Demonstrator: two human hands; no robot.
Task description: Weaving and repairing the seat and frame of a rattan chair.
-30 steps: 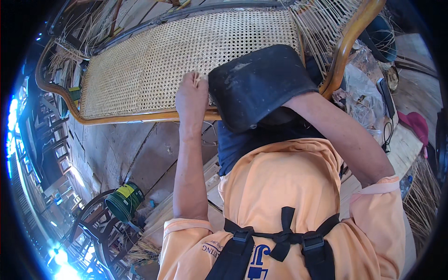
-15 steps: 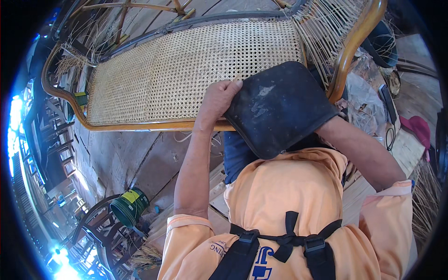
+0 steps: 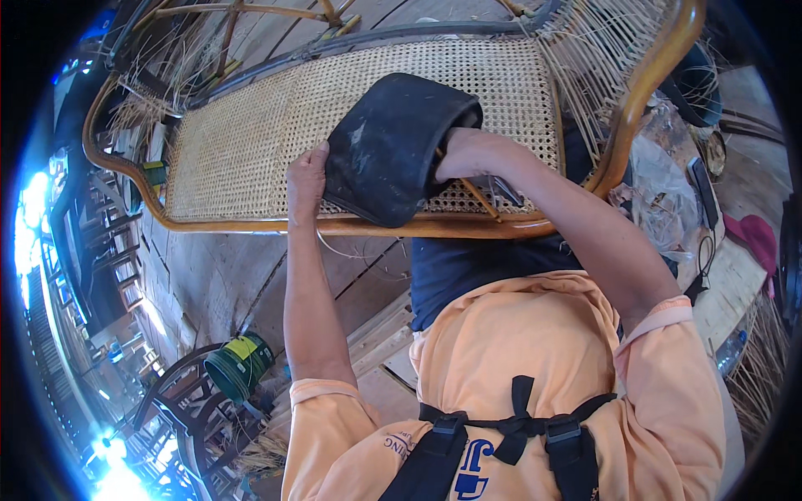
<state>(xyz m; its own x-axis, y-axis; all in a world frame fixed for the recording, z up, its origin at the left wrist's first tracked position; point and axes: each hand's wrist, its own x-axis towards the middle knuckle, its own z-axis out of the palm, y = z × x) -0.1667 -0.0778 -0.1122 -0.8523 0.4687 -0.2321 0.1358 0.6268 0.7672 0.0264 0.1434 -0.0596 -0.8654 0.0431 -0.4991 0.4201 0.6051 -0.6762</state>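
Observation:
A flat black pouch-like piece (image 3: pixel 376 146) with rounded corners and scuff marks is held above the woven cane seat (image 3: pixel 242 159). My left hand (image 3: pixel 307 177) grips its left edge, thumb on top. At its right side, where the black piece bows open, my right hand (image 3: pixel 468 154) reaches in, and the fingers are hidden. Just below that hand a thin brown stick (image 3: pixel 482 200) slants down towards the seat's front rail (image 3: pixel 359 225). Beside it is a dark, slim metal-looking thing (image 3: pixel 506 192), whose kind I cannot make out.
The curved wooden armrest (image 3: pixel 639 96) rises at the right, with loose cane strands beside it. Beyond it lie clear plastic (image 3: pixel 660 179), a dark phone-like object (image 3: pixel 702 194) and a pink cap (image 3: pixel 752 240). A green bucket (image 3: pixel 240 367) stands at lower left.
The black piece has moved left and away from my body, over the seat, and now bows open. My right hand has come from beneath its lower right corner to its right side. The stick now shows.

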